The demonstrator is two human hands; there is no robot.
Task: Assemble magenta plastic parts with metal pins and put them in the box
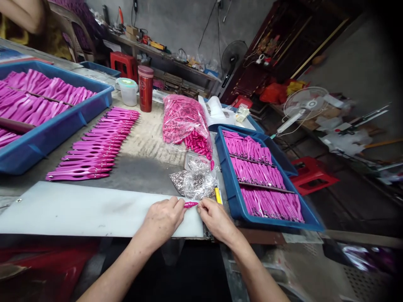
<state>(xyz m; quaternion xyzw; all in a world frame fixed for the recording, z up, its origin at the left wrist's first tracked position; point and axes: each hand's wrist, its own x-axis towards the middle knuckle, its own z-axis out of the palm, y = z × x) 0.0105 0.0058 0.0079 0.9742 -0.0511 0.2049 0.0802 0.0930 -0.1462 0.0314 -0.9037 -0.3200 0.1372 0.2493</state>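
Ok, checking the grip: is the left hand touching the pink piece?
Touching: the head view shows the left hand gripping the pink piece, one end protruding.

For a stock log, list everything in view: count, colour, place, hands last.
Held piece: 1, pink, between hands
Board: 1, white, bench front
Loose pieces: many, pink, rowed bench left
Left tray: 1, blue, pink pieces inside
Right tray: 1, blue, pink pieces inside
Other trays: some, blue, farther back
Bag of pink parts: 1, clear, bench centre
Metal bits: many, silvery, bagged, near centre
Yellow object: 1, beside right tray
Tumbler: 1, red, bench back
Lidded tub: 1, clear, beside tumbler
Stools: at least 2, red, beyond bench
Fans: 2, black and white, beyond bench
Back clutter: uncounted, mixed, along wall
Co-worker's arm: 1, upper left
Left hand: 1, gripping the piece
Right hand: 1, at its tip
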